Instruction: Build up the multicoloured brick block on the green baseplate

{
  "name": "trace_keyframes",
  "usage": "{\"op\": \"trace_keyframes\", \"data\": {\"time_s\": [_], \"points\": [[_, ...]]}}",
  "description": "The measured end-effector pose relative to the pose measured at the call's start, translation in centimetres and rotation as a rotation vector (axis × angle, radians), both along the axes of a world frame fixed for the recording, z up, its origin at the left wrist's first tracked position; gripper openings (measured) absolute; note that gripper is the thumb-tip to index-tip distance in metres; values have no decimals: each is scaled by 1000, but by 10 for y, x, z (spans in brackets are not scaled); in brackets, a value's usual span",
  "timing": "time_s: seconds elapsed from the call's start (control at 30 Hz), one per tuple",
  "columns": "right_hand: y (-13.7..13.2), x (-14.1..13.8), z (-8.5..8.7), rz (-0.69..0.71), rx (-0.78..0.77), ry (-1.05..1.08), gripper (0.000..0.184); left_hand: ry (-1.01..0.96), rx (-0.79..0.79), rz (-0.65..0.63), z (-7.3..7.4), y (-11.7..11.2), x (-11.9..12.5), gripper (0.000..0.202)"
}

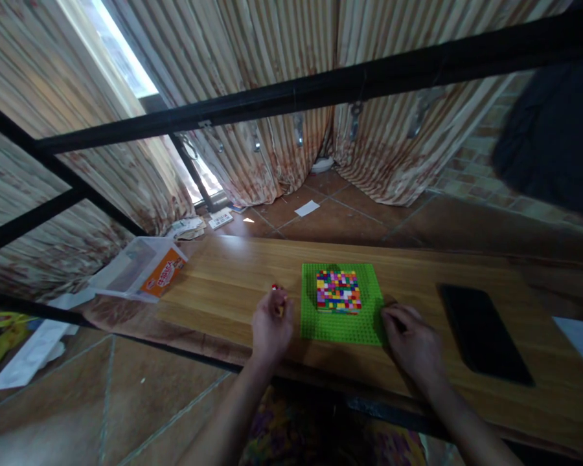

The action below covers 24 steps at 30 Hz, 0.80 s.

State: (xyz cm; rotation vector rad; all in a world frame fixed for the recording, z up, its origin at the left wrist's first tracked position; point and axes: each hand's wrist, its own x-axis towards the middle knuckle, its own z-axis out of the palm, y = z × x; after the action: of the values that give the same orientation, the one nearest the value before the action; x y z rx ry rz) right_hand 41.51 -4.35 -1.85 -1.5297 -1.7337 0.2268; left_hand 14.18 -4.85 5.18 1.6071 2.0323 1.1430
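Note:
A green baseplate (342, 325) lies on the wooden table (233, 278), with a square block of many-coloured small bricks (339, 290) built on it. My left hand (271, 327) rests just left of the plate, fingers curled around small loose bricks; a red one (274, 287) and a yellowish one show at the fingertips. My right hand (411, 343) sits at the plate's right front corner, fingers bent and touching its edge.
A black flat tablet-like slab (483, 335) lies right of my right hand. A clear plastic box (138, 266) with an orange label sits on the table's left end. Black frame bars (320, 87) cross overhead. Curtains and a tiled floor lie beyond.

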Motion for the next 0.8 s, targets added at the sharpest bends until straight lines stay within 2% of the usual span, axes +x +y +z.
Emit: {"op": "trace_keyframes", "data": {"time_s": [0.13,0.23,0.33,0.47,0.6,0.7,0.8], "points": [[0,0,0,-24,-7,-14,30,170,-127,104,-19,-15,-34,16],[0,0,0,-17,0,-15,30,277,-185,100,-29,-16,-38,16],[0,1,0,-9,11,-12,27,360,-189,106,-32,-13,-35,13],[0,1,0,0,22,-7,25,425,-217,85,-29,-11,-34,9],[0,0,0,-2,23,-4,23,387,-176,45,-25,-12,-34,9],[0,-1,1,-15,20,-8,23,276,-99,-49,-17,-11,-24,11],[0,-2,3,-11,19,3,23,147,12,-188,-3,-4,-4,13]]}}
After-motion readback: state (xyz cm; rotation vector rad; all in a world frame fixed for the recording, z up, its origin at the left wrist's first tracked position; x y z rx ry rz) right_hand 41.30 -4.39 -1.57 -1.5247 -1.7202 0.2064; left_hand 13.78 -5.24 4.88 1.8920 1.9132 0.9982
